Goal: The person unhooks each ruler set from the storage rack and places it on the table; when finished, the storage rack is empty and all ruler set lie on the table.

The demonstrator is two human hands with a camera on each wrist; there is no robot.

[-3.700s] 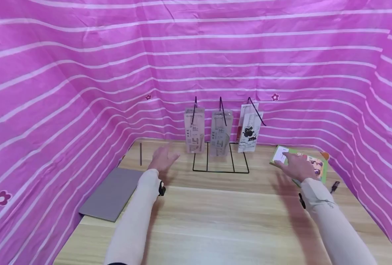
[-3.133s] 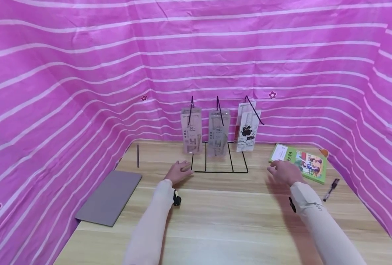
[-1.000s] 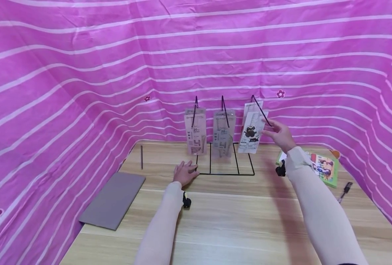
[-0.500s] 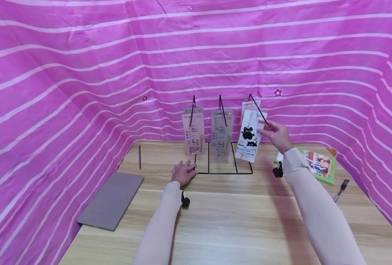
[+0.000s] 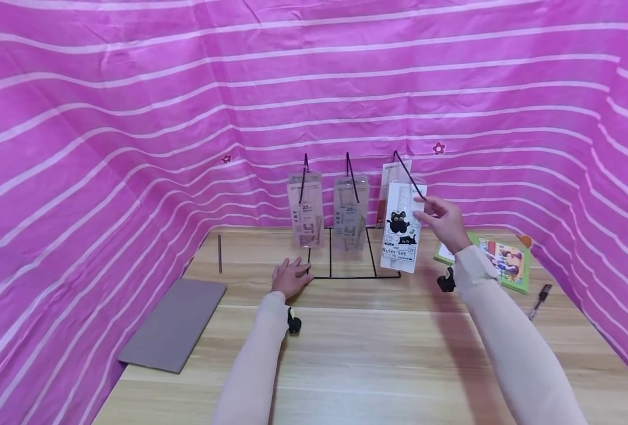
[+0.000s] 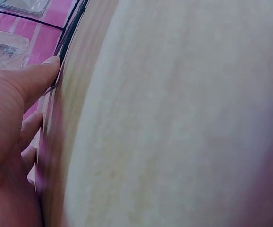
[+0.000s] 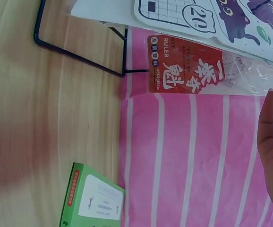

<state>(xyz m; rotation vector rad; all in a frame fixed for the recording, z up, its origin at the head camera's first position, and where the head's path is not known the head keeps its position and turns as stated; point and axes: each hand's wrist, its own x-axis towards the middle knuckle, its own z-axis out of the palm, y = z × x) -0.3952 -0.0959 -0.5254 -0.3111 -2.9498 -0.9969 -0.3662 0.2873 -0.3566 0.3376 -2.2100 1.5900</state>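
With thumb and fingertips, my right hand (image 5: pixel 444 221) pinches the right edge of a ruler set (image 5: pixel 399 233) in a white packet with black cats. This packet is at the front end of the right hook of a black wire display rack (image 5: pixel 353 277). Behind it, a red and white ruler packet (image 7: pixel 186 66) hangs on the same hook. My left hand (image 5: pixel 291 277) rests at the rack's front left corner; its thumb (image 6: pixel 44 73) touches the wire. A pinkish ruler packet (image 5: pixel 306 212) hangs on the left hook and a greyish one (image 5: pixel 351 212) on the middle hook.
A green book (image 5: pixel 507 262) lies to the right, partly behind my right arm, with a pen (image 5: pixel 539 301) near it. On the left are a grey board (image 5: pixel 176 324) and a thin dark stick (image 5: pixel 219 254). Pink striped cloth (image 5: pixel 319 88) encloses the wooden table.
My right hand has gone from the green book to the cat ruler set and drawn it forward along the hook. My left hand has moved right onto the rack's corner.
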